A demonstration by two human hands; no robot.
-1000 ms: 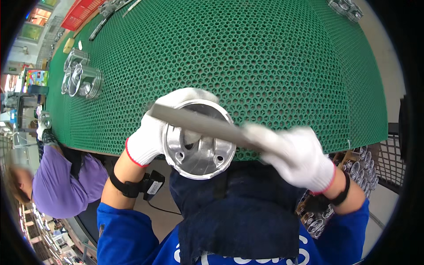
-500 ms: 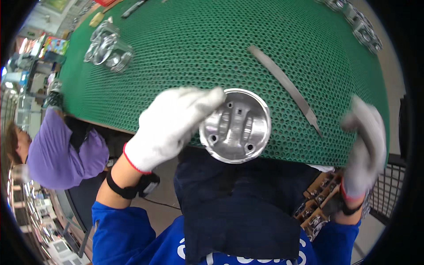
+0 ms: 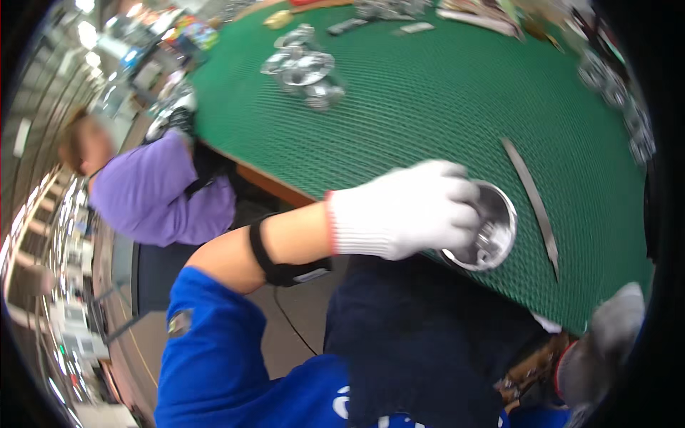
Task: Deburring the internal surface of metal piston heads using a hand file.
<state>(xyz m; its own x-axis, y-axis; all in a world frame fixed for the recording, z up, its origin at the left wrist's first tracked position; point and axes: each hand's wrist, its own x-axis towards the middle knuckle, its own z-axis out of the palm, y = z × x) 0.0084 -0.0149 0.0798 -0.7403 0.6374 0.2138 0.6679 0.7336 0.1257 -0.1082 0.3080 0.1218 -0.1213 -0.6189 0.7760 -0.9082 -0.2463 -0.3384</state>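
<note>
View: head, looking down over the counter (image 3: 407, 125) and the worker's lap.
Piston (image 3: 494, 232): silver and round, hollow, with a bright thin rim and a shiny, uneven inside; placed at the near edge of the counter, below the left fingers, with its open end turned up toward the camera.
Hidden part: upper left of the piston, covered by the glove.
File (image 3: 531, 200): long, flat, grey, tapering to a thin tang at the near end; lying flat just right of the piston, apart from both hands.
Counter top: green and textured.
Far left group: several silver metal parts (image 3: 307, 71), bunched close together.
Far right edge: row of more silver parts (image 3: 615, 100), smeared by motion.
Left side: co-worker (image 3: 146, 189) in a purple top, well apart from the piston.
Below: dark apron (image 3: 435, 321) at the counter's edge.
Left hand (image 3: 417, 210): white-gloved, reaching in from the left, with fingers bent over the rim and closed on the piston.
Right hand (image 3: 615, 324): gloved, low at the right, near the counter's corner, well apart from the piston; too blurred to tell whether open or closed, or holding anything.
</note>
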